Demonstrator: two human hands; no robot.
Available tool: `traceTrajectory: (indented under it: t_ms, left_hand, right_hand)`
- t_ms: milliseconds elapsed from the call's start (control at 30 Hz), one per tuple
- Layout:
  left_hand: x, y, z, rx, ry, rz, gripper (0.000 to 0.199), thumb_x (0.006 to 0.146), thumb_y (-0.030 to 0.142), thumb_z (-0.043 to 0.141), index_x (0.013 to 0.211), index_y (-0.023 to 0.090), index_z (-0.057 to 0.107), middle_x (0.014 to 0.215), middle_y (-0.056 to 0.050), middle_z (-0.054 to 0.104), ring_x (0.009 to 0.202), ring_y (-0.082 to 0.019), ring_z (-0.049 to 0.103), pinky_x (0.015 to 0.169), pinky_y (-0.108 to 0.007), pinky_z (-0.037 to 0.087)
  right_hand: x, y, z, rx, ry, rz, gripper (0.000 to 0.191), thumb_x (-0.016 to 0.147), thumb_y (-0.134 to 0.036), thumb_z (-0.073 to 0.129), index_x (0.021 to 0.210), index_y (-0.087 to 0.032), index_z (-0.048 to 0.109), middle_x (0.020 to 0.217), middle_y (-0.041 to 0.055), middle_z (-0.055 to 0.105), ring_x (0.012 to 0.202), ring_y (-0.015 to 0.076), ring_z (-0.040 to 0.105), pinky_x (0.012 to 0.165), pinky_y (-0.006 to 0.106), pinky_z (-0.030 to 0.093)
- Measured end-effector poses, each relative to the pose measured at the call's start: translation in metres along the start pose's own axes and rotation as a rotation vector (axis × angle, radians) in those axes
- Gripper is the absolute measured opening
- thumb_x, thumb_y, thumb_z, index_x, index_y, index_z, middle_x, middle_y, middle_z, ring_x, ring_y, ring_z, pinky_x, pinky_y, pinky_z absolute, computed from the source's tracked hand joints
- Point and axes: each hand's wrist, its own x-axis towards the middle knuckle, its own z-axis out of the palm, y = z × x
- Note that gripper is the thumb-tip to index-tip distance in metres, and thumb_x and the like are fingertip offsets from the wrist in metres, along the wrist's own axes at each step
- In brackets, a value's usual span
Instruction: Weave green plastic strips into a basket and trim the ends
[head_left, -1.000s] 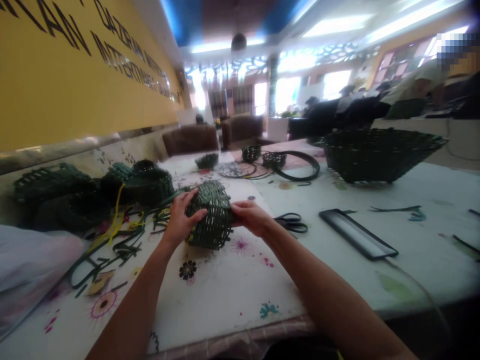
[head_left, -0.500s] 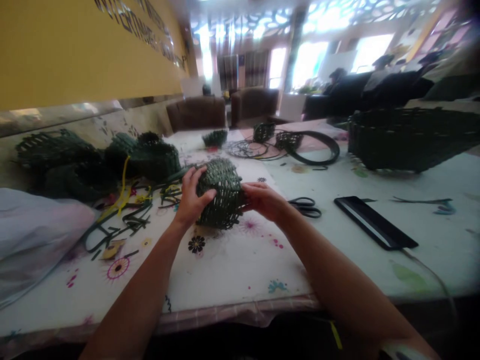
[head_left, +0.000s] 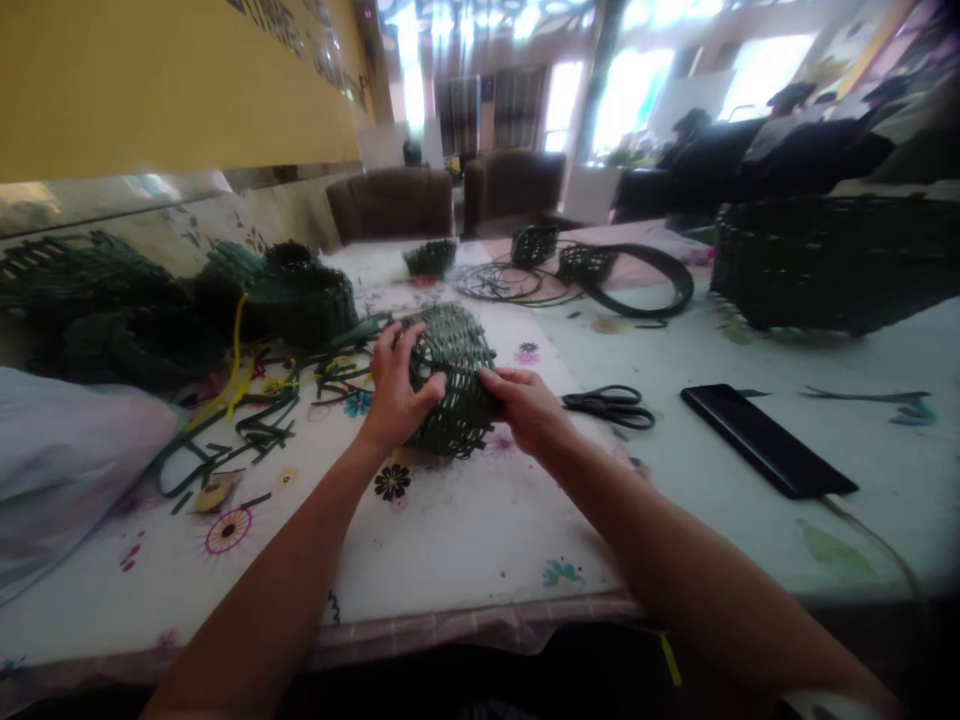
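A small dark green woven basket (head_left: pixel 457 385) lies tilted on the patterned tablecloth (head_left: pixel 465 540) in front of me. My left hand (head_left: pixel 401 390) grips its left side, fingers over the upper rim and thumb against the weave. At the basket's right edge, the fingers of my right hand (head_left: pixel 525 405) are pinched on the weave; whether a loose strip is between them is too small to tell. Black-handled scissors (head_left: pixel 615 405) rest just right of my right hand.
Cut green strips (head_left: pixel 262 435) and dark woven pieces (head_left: pixel 300 300) lie left, beside a white plastic bag (head_left: pixel 67 460). A phone (head_left: pixel 769 440) with a cable and a large basket (head_left: pixel 832 265) are right. Small baskets (head_left: pixel 430 259) and a strip coil (head_left: pixel 645 280) stand behind.
The camera view has shifted slightly. Both hands still hold the basket, which appears slightly turned; my right fingers have closed in nearer to its edge, and more of the scissors shows.
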Motion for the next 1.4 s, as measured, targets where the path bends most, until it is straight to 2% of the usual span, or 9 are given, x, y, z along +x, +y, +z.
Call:
traceTrajectory:
  t_ms: [233, 367, 467, 600, 933, 1100, 1233, 1300, 1400]
  left_hand:
    - [-0.001, 0.001, -0.005, -0.023, -0.021, 0.013, 0.062, 0.08, 0.043, 0.057, 0.138, 0.026, 0.042, 0.147, -0.012, 0.031, 0.141, -0.032, 0.028, 0.119, -0.053, 0.019]
    - [0.0, -0.001, -0.011, -0.054, -0.021, 0.003, 0.061, 0.08, 0.042, 0.058, 0.137, 0.026, 0.043, 0.144, -0.011, 0.033, 0.141, -0.03, 0.028, 0.12, -0.051, 0.019]
    - [0.002, -0.003, -0.015, -0.084, -0.014, -0.034, 0.059, 0.081, 0.041, 0.056, 0.137, 0.026, 0.043, 0.141, -0.01, 0.036, 0.141, -0.028, 0.029, 0.121, -0.049, 0.02]
    - [0.002, -0.003, -0.016, -0.092, -0.036, -0.016, 0.06, 0.081, 0.041, 0.056, 0.137, 0.026, 0.042, 0.141, -0.01, 0.036, 0.141, -0.028, 0.029, 0.121, -0.049, 0.019]
    - [-0.001, -0.004, -0.007, -0.025, 0.012, 0.017, 0.06, 0.081, 0.041, 0.054, 0.137, 0.024, 0.043, 0.142, -0.012, 0.035, 0.139, -0.029, 0.032, 0.119, -0.052, 0.021]
    - [-0.001, 0.003, -0.011, -0.056, -0.02, 0.009, 0.062, 0.08, 0.04, 0.057, 0.138, 0.024, 0.044, 0.146, -0.012, 0.035, 0.14, -0.03, 0.032, 0.119, -0.052, 0.022]
    - [-0.004, 0.013, -0.011, -0.078, -0.074, 0.087, 0.065, 0.081, 0.04, 0.06, 0.141, 0.024, 0.04, 0.153, -0.012, 0.031, 0.144, -0.03, 0.027, 0.12, -0.052, 0.02]
    - [-0.007, 0.02, -0.01, -0.077, -0.032, 0.113, 0.065, 0.084, 0.039, 0.061, 0.142, 0.024, 0.038, 0.154, -0.012, 0.031, 0.144, -0.029, 0.028, 0.12, -0.051, 0.021]
    - [-0.014, 0.036, -0.009, 0.001, 0.167, 0.142, 0.048, 0.086, 0.035, 0.063, 0.129, 0.022, 0.048, 0.141, -0.011, 0.045, 0.135, -0.026, 0.041, 0.115, -0.048, 0.031]
  right_hand:
    - [0.002, -0.006, -0.006, 0.031, -0.172, 0.091, 0.029, 0.074, -0.04, 0.078, 0.081, -0.014, 0.066, 0.071, 0.0019, 0.066, 0.059, 0.0118, 0.057, 0.055, 0.026, 0.048]
    - [0.007, -0.017, -0.02, 0.081, -0.354, 0.187, 0.033, 0.088, -0.048, 0.063, 0.095, -0.016, 0.067, 0.082, 0.0055, 0.07, 0.069, 0.0158, 0.064, 0.065, 0.031, 0.055]
    - [0.012, -0.02, -0.03, 0.087, -0.466, 0.206, 0.032, 0.093, -0.044, 0.057, 0.097, -0.014, 0.066, 0.082, 0.0066, 0.071, 0.073, 0.0171, 0.067, 0.072, 0.035, 0.057]
    - [0.015, -0.016, -0.031, 0.089, -0.399, 0.111, 0.021, 0.089, -0.032, 0.066, 0.082, -0.012, 0.065, 0.074, 0.0051, 0.07, 0.068, 0.0146, 0.066, 0.071, 0.033, 0.058]
    - [0.007, -0.004, -0.012, 0.011, -0.114, 0.029, 0.029, 0.07, -0.039, 0.08, 0.067, -0.013, 0.066, 0.058, 0.0012, 0.064, 0.05, 0.0123, 0.058, 0.053, 0.028, 0.053]
    - [-0.002, -0.006, -0.004, 0.171, -0.266, 0.061, 0.036, 0.064, -0.041, 0.084, 0.084, -0.013, 0.072, 0.076, 0.0043, 0.073, 0.065, 0.014, 0.065, 0.065, 0.027, 0.055]
    - [-0.009, -0.002, 0.007, 0.221, -0.217, 0.058, 0.037, 0.062, -0.027, 0.085, 0.095, -0.015, 0.073, 0.088, 0.0063, 0.076, 0.075, 0.0179, 0.069, 0.078, 0.031, 0.055]
    - [-0.011, 0.0, 0.012, 0.24, -0.132, 0.04, 0.034, 0.06, -0.022, 0.085, 0.091, -0.015, 0.073, 0.087, 0.0063, 0.076, 0.075, 0.0189, 0.069, 0.079, 0.033, 0.055]
    - [-0.013, 0.003, 0.018, 0.273, -0.029, -0.023, 0.028, 0.058, -0.022, 0.085, 0.082, -0.015, 0.073, 0.079, 0.0044, 0.075, 0.072, 0.018, 0.068, 0.076, 0.032, 0.055]
